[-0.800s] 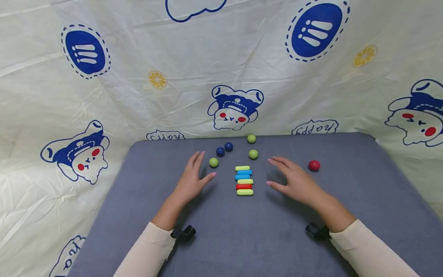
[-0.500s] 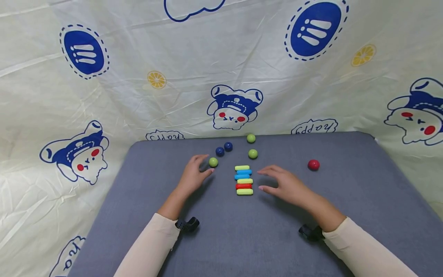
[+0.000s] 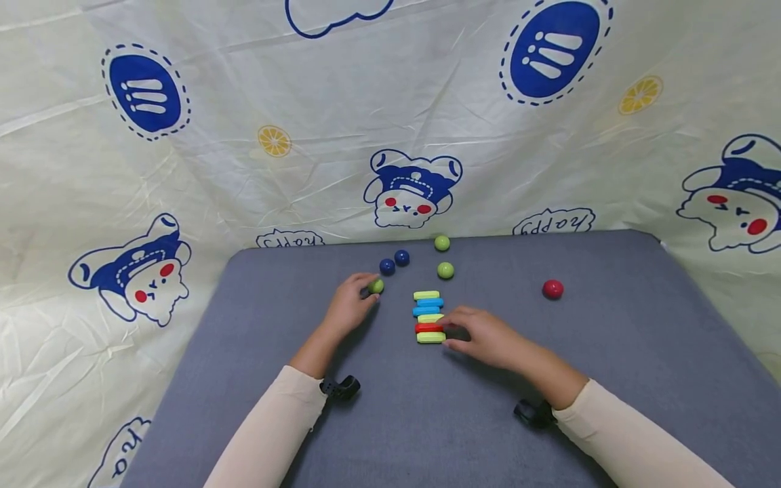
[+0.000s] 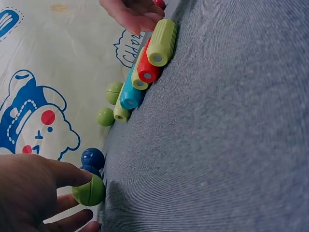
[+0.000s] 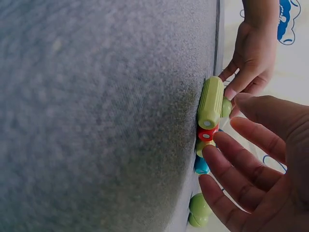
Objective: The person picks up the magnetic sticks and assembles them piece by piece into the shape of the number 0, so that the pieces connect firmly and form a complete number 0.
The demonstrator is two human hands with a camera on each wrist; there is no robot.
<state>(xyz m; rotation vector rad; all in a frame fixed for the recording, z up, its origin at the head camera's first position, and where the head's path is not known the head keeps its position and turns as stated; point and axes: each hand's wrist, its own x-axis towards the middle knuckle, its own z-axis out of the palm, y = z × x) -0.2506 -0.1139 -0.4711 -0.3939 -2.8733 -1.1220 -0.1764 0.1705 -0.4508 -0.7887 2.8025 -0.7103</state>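
My left hand [image 3: 350,303] has its thumb and index finger curled about a green ball [image 4: 90,192] on the table's left part. In the left wrist view the thumb overlaps the ball's top. Right of it lies a row of short ribbed magnetic rods: a yellow-green rod [image 5: 211,103] nearest, then a red rod [image 3: 429,328], more yellow-green ones and two blue rods [image 3: 426,311]. My right hand [image 3: 488,337] is at the right ends of the nearest rods, fingers spread and loosely bent, a gap showing between thumb and index finger.
Two dark blue balls [image 3: 387,266] lie just beyond the left hand. Two more green balls [image 3: 445,270] are behind the rods, one near the table's back edge. A red ball [image 3: 553,289] sits to the right. A printed white cloth [image 3: 329,183] hangs behind the grey table [image 3: 415,420].
The left hand has moved right, its fingers drawing in around the green ball. The right hand has moved left to the rods' ends. Balls and rods stay in place.
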